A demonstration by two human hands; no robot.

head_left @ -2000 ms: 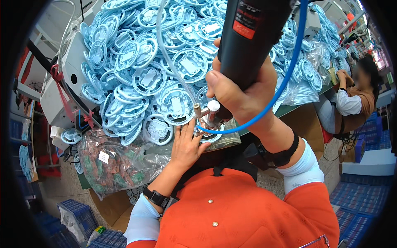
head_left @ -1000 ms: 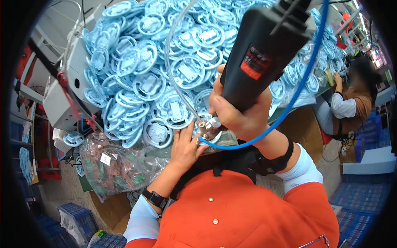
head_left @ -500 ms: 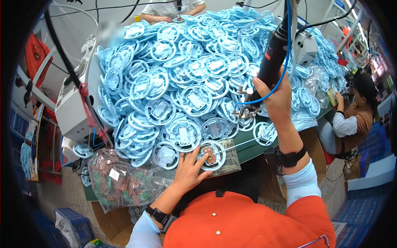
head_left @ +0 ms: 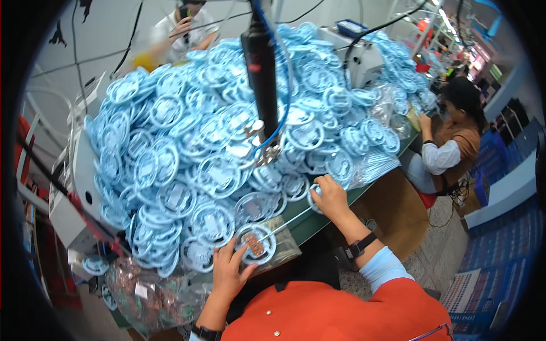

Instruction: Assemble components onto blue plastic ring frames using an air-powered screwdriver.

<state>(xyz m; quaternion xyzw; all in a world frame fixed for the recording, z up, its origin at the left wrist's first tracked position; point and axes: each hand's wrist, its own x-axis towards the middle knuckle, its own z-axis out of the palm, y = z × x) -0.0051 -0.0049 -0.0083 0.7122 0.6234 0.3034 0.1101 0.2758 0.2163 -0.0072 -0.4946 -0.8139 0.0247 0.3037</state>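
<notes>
Green bench [head_left: 318, 219], two hands [head_left: 230, 273], one driver [head_left: 261, 79]

A black power screwdriver [head_left: 260, 68] hangs over the green bench [head_left: 318, 219], a blue hose looped at its tip. A seated co-worker [head_left: 449, 142] works at the right end; blue crates [head_left: 506, 273] cover the floor

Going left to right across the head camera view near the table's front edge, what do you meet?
Clear bag of parts → left hand → ring part with brown board → right hand → seated co-worker.
</notes>
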